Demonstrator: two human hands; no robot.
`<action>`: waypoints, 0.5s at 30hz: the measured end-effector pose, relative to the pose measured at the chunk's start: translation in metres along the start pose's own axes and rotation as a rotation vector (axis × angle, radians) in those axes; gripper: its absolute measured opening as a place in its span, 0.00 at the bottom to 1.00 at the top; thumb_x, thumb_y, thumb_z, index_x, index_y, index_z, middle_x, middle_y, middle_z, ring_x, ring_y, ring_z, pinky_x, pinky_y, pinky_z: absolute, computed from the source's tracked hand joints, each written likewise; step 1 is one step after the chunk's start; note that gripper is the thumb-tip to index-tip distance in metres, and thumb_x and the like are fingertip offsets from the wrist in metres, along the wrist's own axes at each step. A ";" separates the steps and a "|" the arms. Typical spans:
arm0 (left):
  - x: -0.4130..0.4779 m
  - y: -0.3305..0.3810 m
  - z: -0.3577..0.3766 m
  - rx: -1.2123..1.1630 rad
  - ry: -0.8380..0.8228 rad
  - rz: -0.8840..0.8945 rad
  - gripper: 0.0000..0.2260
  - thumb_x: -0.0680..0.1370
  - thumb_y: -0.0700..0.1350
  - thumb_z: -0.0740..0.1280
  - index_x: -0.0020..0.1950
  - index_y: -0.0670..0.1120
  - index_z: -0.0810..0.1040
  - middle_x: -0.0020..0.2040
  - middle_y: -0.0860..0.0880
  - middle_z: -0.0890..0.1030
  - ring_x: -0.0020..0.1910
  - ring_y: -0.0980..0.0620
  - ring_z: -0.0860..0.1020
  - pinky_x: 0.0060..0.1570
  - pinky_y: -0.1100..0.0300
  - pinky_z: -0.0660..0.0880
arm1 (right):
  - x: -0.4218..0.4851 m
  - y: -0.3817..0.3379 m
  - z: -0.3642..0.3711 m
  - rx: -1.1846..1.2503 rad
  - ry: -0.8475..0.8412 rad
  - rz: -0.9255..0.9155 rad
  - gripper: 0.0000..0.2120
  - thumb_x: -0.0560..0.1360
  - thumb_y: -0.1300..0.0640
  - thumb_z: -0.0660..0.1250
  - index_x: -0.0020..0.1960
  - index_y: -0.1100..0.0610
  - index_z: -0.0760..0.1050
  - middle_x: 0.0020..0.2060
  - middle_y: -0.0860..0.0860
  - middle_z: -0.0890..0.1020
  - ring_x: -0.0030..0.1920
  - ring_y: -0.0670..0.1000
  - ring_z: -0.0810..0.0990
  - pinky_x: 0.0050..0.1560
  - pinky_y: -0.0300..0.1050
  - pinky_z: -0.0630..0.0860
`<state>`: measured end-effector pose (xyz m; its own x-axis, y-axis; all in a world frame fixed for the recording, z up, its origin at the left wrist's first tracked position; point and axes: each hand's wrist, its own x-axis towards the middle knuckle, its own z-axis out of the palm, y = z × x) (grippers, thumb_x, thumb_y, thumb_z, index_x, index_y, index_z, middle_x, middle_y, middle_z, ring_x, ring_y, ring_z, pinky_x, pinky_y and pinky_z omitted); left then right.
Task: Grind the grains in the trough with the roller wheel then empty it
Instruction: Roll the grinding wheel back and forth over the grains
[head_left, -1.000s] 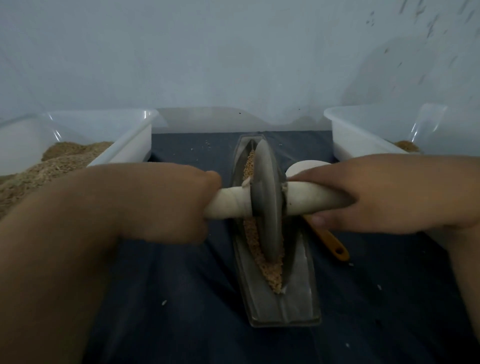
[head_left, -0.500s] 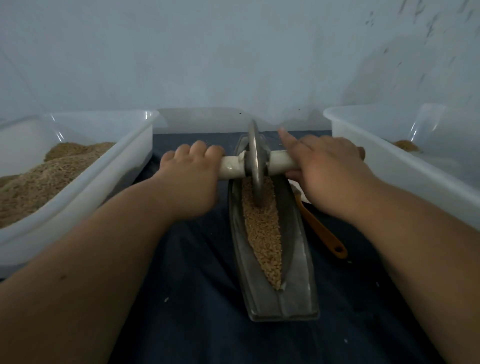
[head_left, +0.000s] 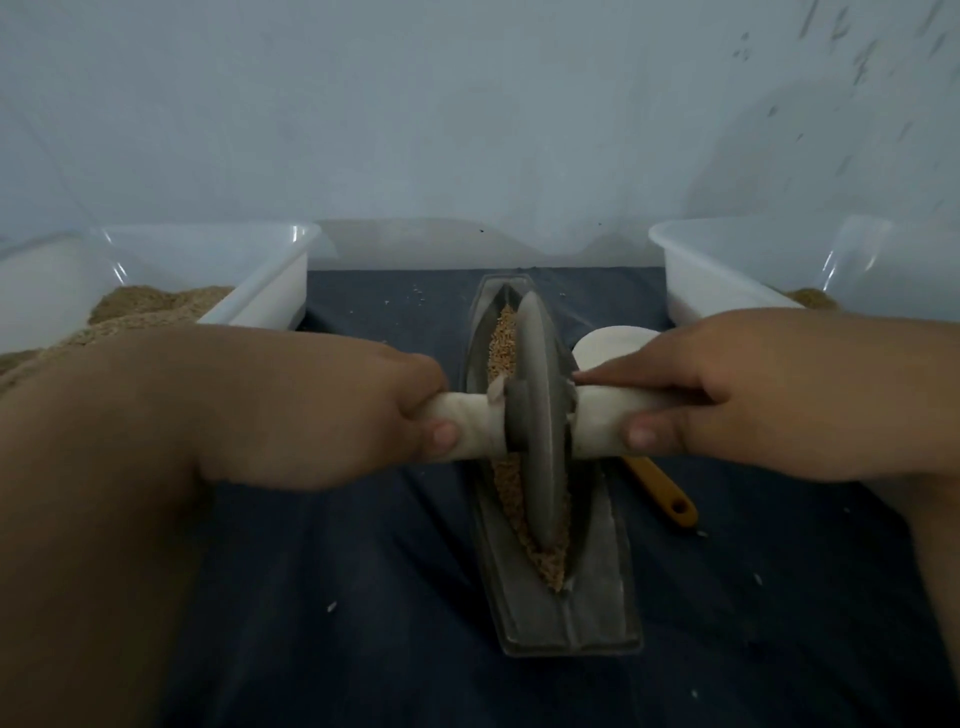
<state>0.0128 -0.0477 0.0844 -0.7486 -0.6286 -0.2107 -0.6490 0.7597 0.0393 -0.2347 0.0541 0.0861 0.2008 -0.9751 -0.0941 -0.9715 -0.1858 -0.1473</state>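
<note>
Head view, mid-grind: the left hand and right hand each grip one end of the white-wrapped axle, thumbs underneath. They are well apart, with the roller wheel upright between them. From my station I read the even, two-sided hold as a way to stop the disc tipping while it bears down. The wheel's edge sits in the groove of the metal trough, which lies lengthwise on the dark cloth so each stroke runs straight out and back. Tan grains line the groove beyond and before the wheel. They look coarse to me, so emptying seems some way off. A clear bin holding tan meal stands left and another bin right, both near for tipping out. An orange-handled scoop lies just beside the trough.
</note>
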 end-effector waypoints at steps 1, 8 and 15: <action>0.001 -0.001 0.000 -0.014 -0.013 -0.006 0.11 0.76 0.61 0.54 0.47 0.56 0.69 0.44 0.56 0.75 0.43 0.59 0.74 0.41 0.69 0.66 | 0.002 0.001 0.002 -0.005 0.006 0.003 0.33 0.59 0.23 0.46 0.65 0.22 0.57 0.48 0.20 0.69 0.50 0.27 0.67 0.47 0.25 0.63; 0.050 -0.018 0.028 0.094 0.411 -0.104 0.13 0.81 0.57 0.53 0.56 0.51 0.70 0.52 0.50 0.76 0.50 0.48 0.75 0.54 0.48 0.71 | 0.049 0.023 0.040 -0.130 0.426 0.161 0.27 0.78 0.40 0.58 0.76 0.41 0.58 0.60 0.49 0.76 0.58 0.52 0.74 0.55 0.51 0.72; 0.073 -0.027 0.046 0.204 0.603 -0.138 0.19 0.80 0.57 0.54 0.67 0.49 0.66 0.61 0.46 0.72 0.58 0.43 0.72 0.59 0.46 0.66 | 0.066 0.026 0.048 -0.214 0.594 0.169 0.28 0.77 0.41 0.58 0.76 0.46 0.62 0.59 0.50 0.78 0.57 0.55 0.75 0.57 0.55 0.70</action>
<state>-0.0184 -0.1066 0.0232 -0.6429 -0.6609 0.3873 -0.7507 0.6440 -0.1472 -0.2409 -0.0097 0.0284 -0.0009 -0.8823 0.4706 -0.9995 0.0154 0.0269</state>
